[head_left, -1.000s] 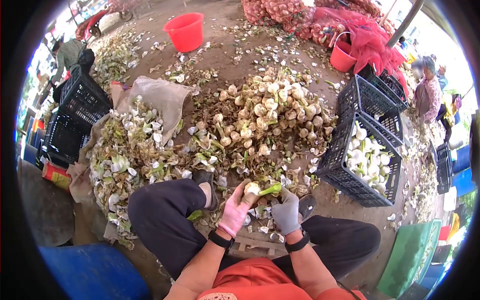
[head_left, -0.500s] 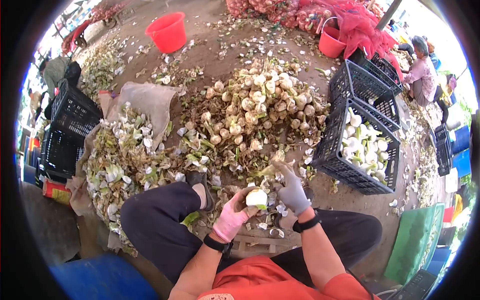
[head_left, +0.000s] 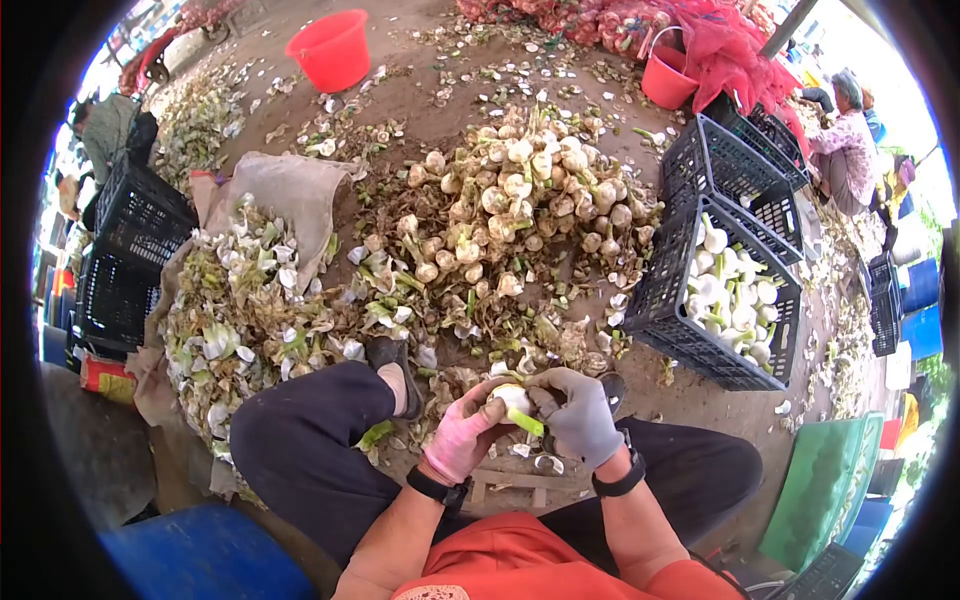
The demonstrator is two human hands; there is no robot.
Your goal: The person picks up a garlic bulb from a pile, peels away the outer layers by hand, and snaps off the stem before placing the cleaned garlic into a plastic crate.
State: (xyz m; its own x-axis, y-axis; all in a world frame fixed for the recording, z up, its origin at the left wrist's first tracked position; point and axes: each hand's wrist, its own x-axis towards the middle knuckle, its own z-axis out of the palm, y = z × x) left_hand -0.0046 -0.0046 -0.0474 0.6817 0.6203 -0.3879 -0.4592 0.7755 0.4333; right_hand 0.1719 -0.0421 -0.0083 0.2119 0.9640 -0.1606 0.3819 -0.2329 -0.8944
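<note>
A white garlic bulb (head_left: 512, 398) with a green stem pointing down to the right sits between my two gloved hands, above the ground between my knees. My left hand (head_left: 463, 432), in a pink glove, is closed around its left side. My right hand (head_left: 580, 412), in a grey glove, has its fingers bent and pressed against the bulb's right side; its fingertips are partly hidden. In front lies a heap of untrimmed garlic bulbs (head_left: 520, 190) with roots and dry leaves. A black crate (head_left: 665, 325) to the right holds peeled white bulbs with short stems.
Loose husks and leaves (head_left: 240, 340) are piled on the left, beside a cloth sack (head_left: 290, 195). Black crates (head_left: 125, 250) stand at the left edge, others (head_left: 720, 165) behind the filled one. A red bucket (head_left: 332, 55) is farther off. Other people (head_left: 845, 145) sit in the background.
My right hand has come from reaching forward, apart from the bulb, back against its side. The bulb has been turned, so its green stem now points toward the lower right.
</note>
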